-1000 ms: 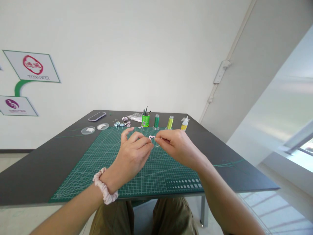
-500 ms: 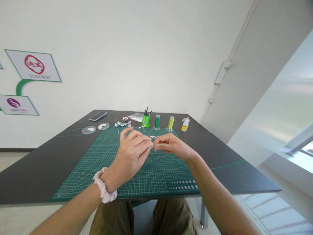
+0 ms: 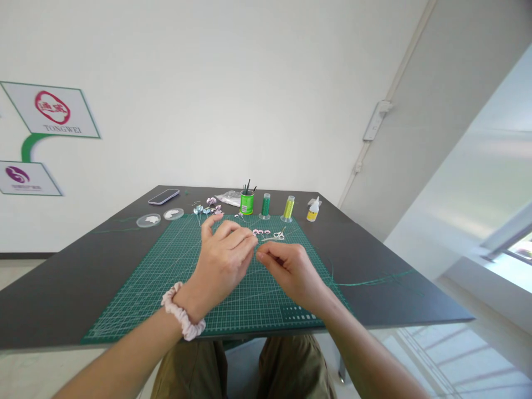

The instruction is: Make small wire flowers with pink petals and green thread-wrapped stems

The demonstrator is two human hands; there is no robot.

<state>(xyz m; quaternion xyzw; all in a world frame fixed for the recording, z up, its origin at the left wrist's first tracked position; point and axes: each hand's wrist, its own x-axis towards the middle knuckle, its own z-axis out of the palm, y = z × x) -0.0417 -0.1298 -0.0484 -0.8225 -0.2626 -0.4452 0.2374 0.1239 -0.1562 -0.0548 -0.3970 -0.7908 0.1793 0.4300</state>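
My left hand (image 3: 226,257), with a pale scrunchie (image 3: 183,311) at its wrist, is raised over the green cutting mat (image 3: 166,282). Its thumb and index finger pinch together, while the other fingers are loosely bent. Close by on the right, my right hand (image 3: 291,271) is closed in a pinch, its fingertips near the left ones. Whatever lies between either set of fingertips is too small to make out. Just beyond them, white-handled scissors (image 3: 279,236) rest on the mat beside a row of small pinkish flowers (image 3: 261,231) on thin stems.
Behind stand a green can (image 3: 246,203) of tools, a dark green thread spool (image 3: 266,206), a yellow-green spool (image 3: 288,209) and a glue bottle (image 3: 313,210). Leftward lie blue flowers (image 3: 198,210), shallow dishes (image 3: 148,221) and a phone (image 3: 164,197). Green threads (image 3: 374,281) trail across the right side.
My right hand has come down and nearer, uncovering the scissors and flowers. The pale thin strip seen at its fingers before no longer shows there. My left hand has hardly moved.
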